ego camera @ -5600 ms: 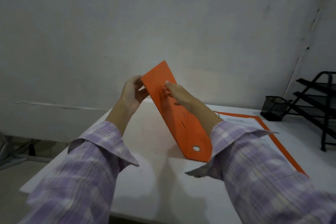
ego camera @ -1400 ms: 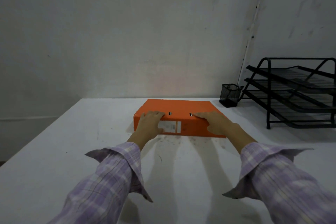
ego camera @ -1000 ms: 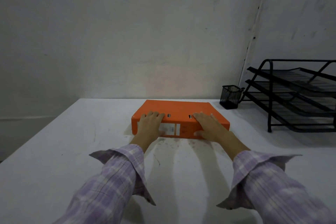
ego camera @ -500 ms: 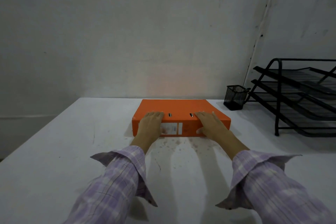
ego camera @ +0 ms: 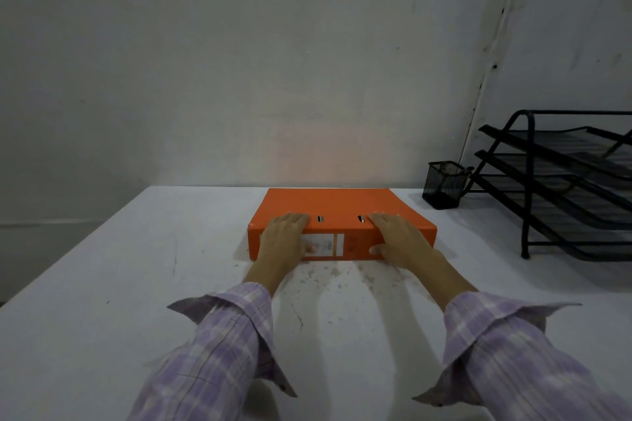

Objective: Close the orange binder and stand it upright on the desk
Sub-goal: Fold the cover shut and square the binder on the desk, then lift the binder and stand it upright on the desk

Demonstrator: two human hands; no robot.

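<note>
Palms and undersides of both hands are hidden, and the far edge of the orange binder (ego camera: pixel 337 207) sits too dim against the wall to show any detail. The black tiered tray rack (ego camera: pixel 561 181) is cut off by the right frame edge, and the inside of the black mesh pen cup (ego camera: pixel 444 184) is too dark to make out.

The binder is shut and lies flat on the white counter (ego camera: pixel 102 284), toward its far side, spine facing the person. Its cover is plain orange with two small metal slots near the spine edge, between the hands. A white spine label (ego camera: pixel 326 244) sits on the spine, partly covered by the left hand; its print is too small and blurred to read, and no brand can be made out.

The left hand (ego camera: pixel 284 239) drapes over the spine's left part, fingers on the top cover, thumb pressed on the label. The right hand (ego camera: pixel 400 237) does the same on the right part, thumb against the spine. Both grasp the binder at its near edge. Lilac plaid sleeves (ego camera: pixel 222 345) cover both forearms, cuffs unbuttoned. Faint brown specks mark the counter just in front of the binder.
</note>
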